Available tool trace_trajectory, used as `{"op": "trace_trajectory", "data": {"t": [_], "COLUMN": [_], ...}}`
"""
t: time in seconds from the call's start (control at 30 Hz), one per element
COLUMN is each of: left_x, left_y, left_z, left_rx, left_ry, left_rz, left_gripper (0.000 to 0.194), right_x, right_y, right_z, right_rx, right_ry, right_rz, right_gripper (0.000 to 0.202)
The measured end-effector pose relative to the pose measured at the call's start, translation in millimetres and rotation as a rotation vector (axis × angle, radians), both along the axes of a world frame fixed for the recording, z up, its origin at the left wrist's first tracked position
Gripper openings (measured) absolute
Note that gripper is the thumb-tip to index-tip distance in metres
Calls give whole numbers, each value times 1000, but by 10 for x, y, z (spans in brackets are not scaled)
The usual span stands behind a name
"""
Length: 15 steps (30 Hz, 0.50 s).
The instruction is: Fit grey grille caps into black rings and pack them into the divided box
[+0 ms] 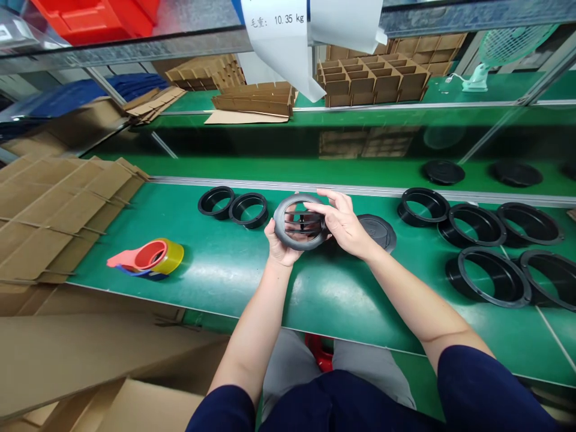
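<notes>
A round black air vent (302,223) with crosswise slats is held up over the green workbench (216,270), its open face turned toward me. My left hand (283,253) grips it from the lower left, with the thumb on the outer rim. From the right, my right hand (345,225) closes on the same vent, its fingers reaching over the upper right rim. The fingertips behind the vent are hidden. Partly behind my right wrist, a flat black round cap (382,233) lies on the bench.
Two black rings (248,223) stand left of my hands, and several larger black rings (494,279) at right. A tape dispenser (153,258) lies at left, near cardboard dividers (58,210). Black discs (443,172) sit along the back. Overhead runs a metal shelf edge (193,39) with hanging paper labels (281,48).
</notes>
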<state>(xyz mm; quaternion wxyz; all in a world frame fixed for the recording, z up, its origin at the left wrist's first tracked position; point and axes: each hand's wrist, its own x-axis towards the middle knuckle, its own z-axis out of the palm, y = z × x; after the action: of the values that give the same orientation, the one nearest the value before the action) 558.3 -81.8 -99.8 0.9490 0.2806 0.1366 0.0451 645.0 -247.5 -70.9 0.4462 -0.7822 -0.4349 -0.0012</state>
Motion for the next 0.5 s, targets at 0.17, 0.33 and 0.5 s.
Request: {"op": "trace_trajectory", "data": {"t": [0.17, 0.33, 0.5], "left_x": [61, 99, 139], "left_y": [-11, -66, -56], "left_z": [-66, -75, -30], "left_rx": [-27, -63, -69], "left_ry": [28, 49, 61], "left_rz": [140, 138, 112], "left_gripper": [68, 57, 51], "right_x": [-31, -57, 71], "right_y": [16, 53, 286], "right_z": [-67, -81, 17], "right_rx": [-115, -268, -357], "right_ry": [-243, -298, -103], "right_rz": [67, 81, 135], "right_gripper": [72, 87, 116]}}
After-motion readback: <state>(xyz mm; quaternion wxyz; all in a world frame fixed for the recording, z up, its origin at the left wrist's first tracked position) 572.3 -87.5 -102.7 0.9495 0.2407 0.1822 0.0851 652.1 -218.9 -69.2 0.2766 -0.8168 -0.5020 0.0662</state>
